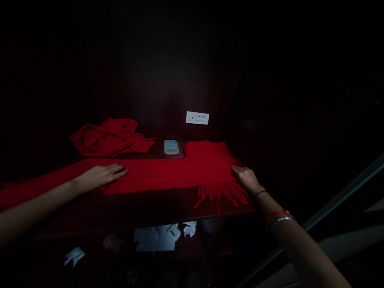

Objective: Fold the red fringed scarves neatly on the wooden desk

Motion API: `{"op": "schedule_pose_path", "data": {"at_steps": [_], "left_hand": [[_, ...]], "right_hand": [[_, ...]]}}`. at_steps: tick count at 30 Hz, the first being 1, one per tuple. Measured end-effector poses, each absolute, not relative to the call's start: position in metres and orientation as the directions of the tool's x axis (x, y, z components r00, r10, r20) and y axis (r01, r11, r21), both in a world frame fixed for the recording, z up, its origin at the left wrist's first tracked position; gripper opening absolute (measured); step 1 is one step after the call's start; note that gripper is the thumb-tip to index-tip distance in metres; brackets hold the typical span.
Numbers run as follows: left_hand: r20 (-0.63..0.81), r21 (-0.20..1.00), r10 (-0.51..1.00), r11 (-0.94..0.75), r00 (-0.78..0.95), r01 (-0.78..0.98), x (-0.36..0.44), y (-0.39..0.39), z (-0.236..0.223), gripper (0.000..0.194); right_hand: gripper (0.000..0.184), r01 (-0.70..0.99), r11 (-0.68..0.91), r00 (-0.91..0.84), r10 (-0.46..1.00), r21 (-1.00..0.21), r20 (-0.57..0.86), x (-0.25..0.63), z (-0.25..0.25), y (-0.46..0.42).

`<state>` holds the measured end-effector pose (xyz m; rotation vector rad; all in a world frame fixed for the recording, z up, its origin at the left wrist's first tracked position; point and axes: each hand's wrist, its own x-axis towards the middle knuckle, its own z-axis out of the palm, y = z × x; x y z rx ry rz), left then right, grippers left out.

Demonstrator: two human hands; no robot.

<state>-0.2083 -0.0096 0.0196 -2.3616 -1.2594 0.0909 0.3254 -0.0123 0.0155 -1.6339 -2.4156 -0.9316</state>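
Note:
A long red scarf (156,173) lies stretched sideways across a dark tabletop. My left hand (103,176) rests flat on its left part, fingers extended and thumb a little apart. At the scarf's right end, my right hand (246,178) has its fingers closed on the edge of the cloth. Beneath that end lies a folded red fringed cloth (207,149), with red tassels (222,194) hanging toward the table's front edge. Whether the folded cloth and the scarf are one piece I cannot tell. The scarf's far left end fades into shadow.
A crumpled red cloth (112,138) lies at the back left, and a phone-like device (171,147) beside the folded cloth. A white socket panel (197,118) is on the wall. Below the tabletop are white paper (153,239), a small white case (173,232) and scraps (190,229).

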Motion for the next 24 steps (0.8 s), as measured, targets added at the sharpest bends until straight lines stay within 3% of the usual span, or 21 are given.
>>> {"op": "schedule_pose_path", "data": {"at_steps": [6, 10, 24], "left_hand": [[0.117, -0.259, 0.767, -0.589, 0.631, 0.765, -0.225, -0.016, 0.013, 0.056], [0.235, -0.141, 0.767, -0.580, 0.596, 0.802, -0.238, -0.009, 0.024, 0.052], [0.110, -0.069, 0.792, -0.597, 0.601, 0.799, -0.236, -0.019, 0.010, 0.051]], "right_hand": [[0.028, 0.840, 0.287, -0.443, 0.852, 0.460, 0.278, 0.329, 0.008, -0.025], [0.034, 0.886, 0.221, -0.364, 0.876, 0.407, 0.317, 0.332, 0.018, -0.026], [0.033, 0.855, 0.246, -0.329, 0.938, 0.458, 0.112, 0.323, 0.013, -0.039]]}}
